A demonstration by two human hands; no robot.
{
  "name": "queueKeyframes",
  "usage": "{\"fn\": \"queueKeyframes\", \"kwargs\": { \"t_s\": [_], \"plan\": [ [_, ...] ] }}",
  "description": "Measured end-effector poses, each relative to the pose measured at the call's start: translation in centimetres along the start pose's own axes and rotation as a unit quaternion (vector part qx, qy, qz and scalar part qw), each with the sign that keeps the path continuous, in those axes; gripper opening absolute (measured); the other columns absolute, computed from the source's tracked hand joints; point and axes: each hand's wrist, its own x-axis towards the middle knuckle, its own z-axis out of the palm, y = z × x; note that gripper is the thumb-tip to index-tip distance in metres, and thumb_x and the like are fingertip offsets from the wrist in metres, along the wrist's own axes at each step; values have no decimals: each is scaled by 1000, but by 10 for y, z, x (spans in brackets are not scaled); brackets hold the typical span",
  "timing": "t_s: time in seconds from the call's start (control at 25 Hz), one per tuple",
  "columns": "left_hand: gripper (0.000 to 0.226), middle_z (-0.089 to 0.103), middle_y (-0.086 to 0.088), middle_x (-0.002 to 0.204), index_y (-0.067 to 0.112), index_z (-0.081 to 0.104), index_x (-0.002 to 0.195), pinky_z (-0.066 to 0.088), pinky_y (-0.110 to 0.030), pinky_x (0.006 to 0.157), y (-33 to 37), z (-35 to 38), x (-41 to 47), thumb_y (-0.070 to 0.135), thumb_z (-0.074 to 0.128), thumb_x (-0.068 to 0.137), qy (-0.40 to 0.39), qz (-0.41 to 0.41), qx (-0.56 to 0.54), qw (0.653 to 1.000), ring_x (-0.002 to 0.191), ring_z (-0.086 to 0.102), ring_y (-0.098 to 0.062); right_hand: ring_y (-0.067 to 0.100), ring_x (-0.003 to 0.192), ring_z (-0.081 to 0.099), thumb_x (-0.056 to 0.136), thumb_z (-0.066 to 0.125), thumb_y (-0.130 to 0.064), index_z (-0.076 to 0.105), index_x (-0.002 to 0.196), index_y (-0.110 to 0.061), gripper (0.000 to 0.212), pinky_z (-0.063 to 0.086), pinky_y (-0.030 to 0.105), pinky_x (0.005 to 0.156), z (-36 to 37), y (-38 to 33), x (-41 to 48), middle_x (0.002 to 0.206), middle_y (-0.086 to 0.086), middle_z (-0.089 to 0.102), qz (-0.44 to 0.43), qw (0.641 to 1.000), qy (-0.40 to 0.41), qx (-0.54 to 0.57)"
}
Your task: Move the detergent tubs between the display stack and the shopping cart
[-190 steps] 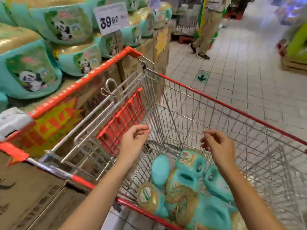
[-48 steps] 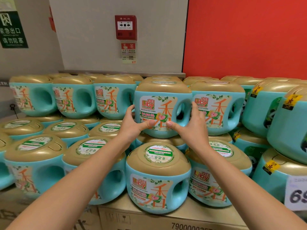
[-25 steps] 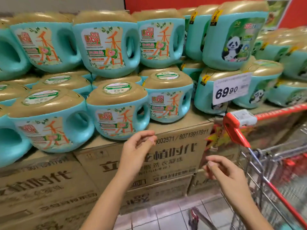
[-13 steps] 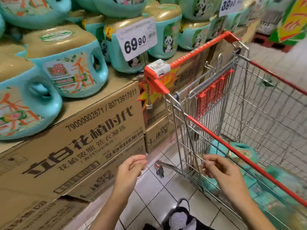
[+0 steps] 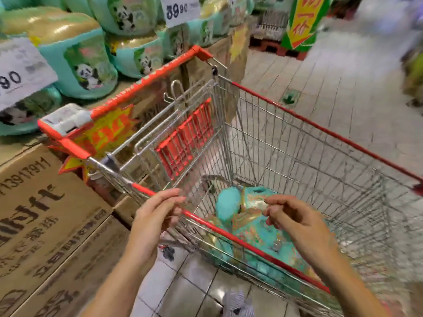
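Note:
A wire shopping cart (image 5: 320,131) with red rims stands in front of me. Several teal detergent tubs with gold lids (image 5: 249,223) lie heaped in its basket. The display stack (image 5: 75,58) of teal tubs with panda labels rises at the upper left on cardboard boxes. My left hand (image 5: 155,216) hovers at the cart's near red rim, fingers loosely curled and holding nothing. My right hand (image 5: 295,220) hangs over the basket above the tubs, fingers half curled and empty. The picture is blurred by motion.
Brown cardboard boxes (image 5: 45,225) with printed characters fill the lower left. Price signs (image 5: 180,10) stand among the stacked tubs. The cart's red handle (image 5: 142,81) and folded child seat (image 5: 185,138) lie toward the stack. Tiled floor (image 5: 343,65) stretches to the right.
My view has swung right and down from the stack to the cart. Both empty hands have moved from beside the cart to its near rim and over the basket.

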Motion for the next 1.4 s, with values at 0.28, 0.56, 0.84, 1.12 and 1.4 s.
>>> {"fn": "queueKeyframes", "kwargs": {
  "t_s": [0.28,0.56,0.84,1.12,1.4],
  "plan": [
    [25,72,6,72,14,67,92,46,-9,51,0,117,62,-1,47,95,-110,-4,63,992,57,58,1,15,64,60,91,55,7,65,102,3,16,44,9,54,-92,32,47,84,20,66,91,991,84,-49],
    [13,66,-6,93,11,64,103,43,-22,64,-61,183,163,12,54,95,-187,-147,236,942,76,57,-12,11,67,63,91,57,-7,65,101,-14,15,47,13,56,-107,108,106,89,11,69,218,964,112,-102],
    [23,56,-10,76,21,56,71,39,-29,65,-196,189,188,18,54,94,-226,-272,410,841,65,49,-20,11,63,51,91,56,-11,61,114,-7,23,41,16,56,-96,220,145,75,-2,57,309,928,61,-198],
    [28,57,-43,108,-15,62,98,47,-55,88,-307,160,218,9,48,97,-80,-374,367,848,108,55,-54,16,76,54,88,59,-12,54,105,-16,18,33,22,58,-89,344,154,87,0,61,378,897,33,-228],
    [36,59,-13,128,2,55,132,49,-26,95,-363,175,224,18,51,100,4,-310,239,920,114,57,-26,27,94,61,92,62,-19,48,124,-6,38,46,34,82,-74,421,166,108,10,63,404,897,4,-180]
  ]
}}
